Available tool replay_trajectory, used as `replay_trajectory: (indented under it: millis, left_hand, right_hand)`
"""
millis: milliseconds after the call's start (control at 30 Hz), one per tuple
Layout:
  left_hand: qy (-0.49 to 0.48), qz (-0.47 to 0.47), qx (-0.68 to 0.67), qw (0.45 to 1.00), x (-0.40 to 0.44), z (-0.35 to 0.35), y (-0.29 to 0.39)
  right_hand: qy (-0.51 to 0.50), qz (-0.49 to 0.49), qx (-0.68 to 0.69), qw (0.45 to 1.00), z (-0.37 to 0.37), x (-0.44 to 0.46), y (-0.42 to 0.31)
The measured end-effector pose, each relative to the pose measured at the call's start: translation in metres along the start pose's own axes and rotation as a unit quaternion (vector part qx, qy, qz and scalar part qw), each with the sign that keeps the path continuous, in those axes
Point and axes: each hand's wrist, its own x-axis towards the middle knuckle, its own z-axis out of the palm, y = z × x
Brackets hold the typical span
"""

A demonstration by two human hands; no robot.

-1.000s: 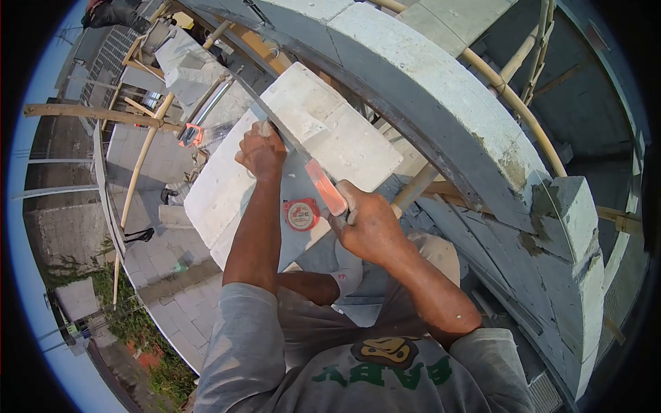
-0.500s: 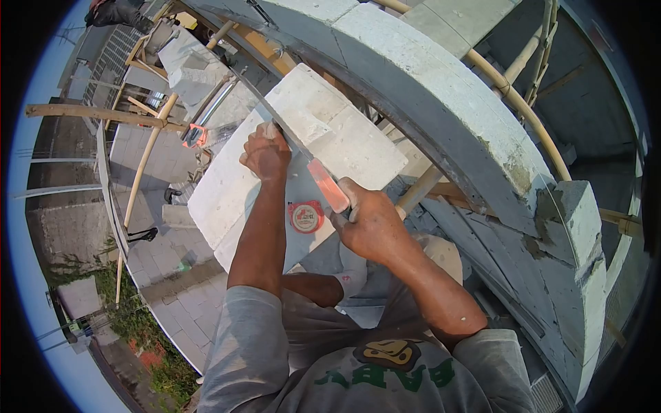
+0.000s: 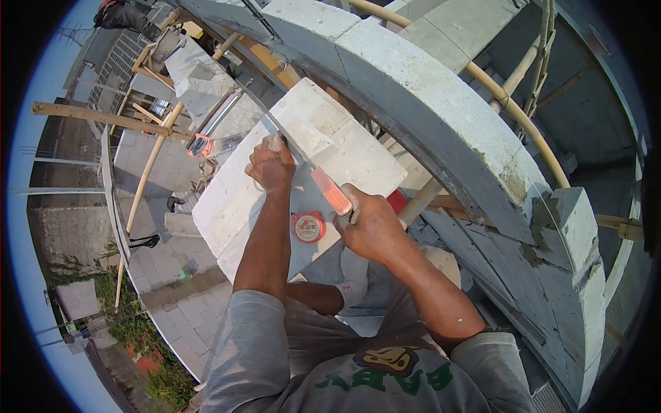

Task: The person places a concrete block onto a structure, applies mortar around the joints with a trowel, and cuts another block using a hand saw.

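Note:
My right hand [image 3: 368, 219] is wrapped round the orange handle of a handsaw [image 3: 330, 192]. The long thin blade slants up and left across a pale lightweight block [image 3: 365, 155]. On the block's top, my left hand [image 3: 273, 163] is closed beside the blade, its thumb and fingers at the blade's near side. Whether those fingers pinch the blade, the block or something small is hidden. A round red-and-white tape measure [image 3: 308, 227] lies on the shaded part of the block, between my forearms.
A curved block wall [image 3: 441, 82] runs along the right. Bamboo poles [image 3: 520, 117] cross behind it and at the left. Another orange-handled saw [image 3: 200, 145] lies beyond the block, near broken block pieces [image 3: 200, 89]. A person's legs [image 3: 127, 18] show at the top left.
The whole view has shifted slightly, so block, tape measure and hands appear a little lower. Both hands keep nearly the same places on the saw and block.

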Motion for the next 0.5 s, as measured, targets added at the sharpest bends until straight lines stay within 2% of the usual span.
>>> replay_trajectory:
  millis: [67,233,300,433,500]
  left_hand:
    - [-0.039,-0.008,0.023,0.999,0.001,-0.010,0.006]
    - [-0.019,-0.015,0.009,1.000,0.002,-0.007,0.005]
    - [0.013,0.000,0.006,1.000,0.001,0.001,0.000]
    - [-0.005,0.004,0.008,1.000,0.001,-0.010,0.006]
    - [-0.012,-0.008,0.007,1.000,-0.001,-0.011,0.007]
  right_hand:
    - [0.017,-0.024,-0.003,1.000,0.002,0.000,0.002]
    - [0.020,-0.028,0.028,0.999,-0.007,-0.043,0.016]
    - [0.015,-0.021,0.014,1.000,-0.002,-0.030,0.014]
    - [0.033,-0.036,-0.022,0.999,0.008,0.000,-0.003]
    - [0.025,-0.014,-0.007,1.000,0.003,-0.016,0.002]
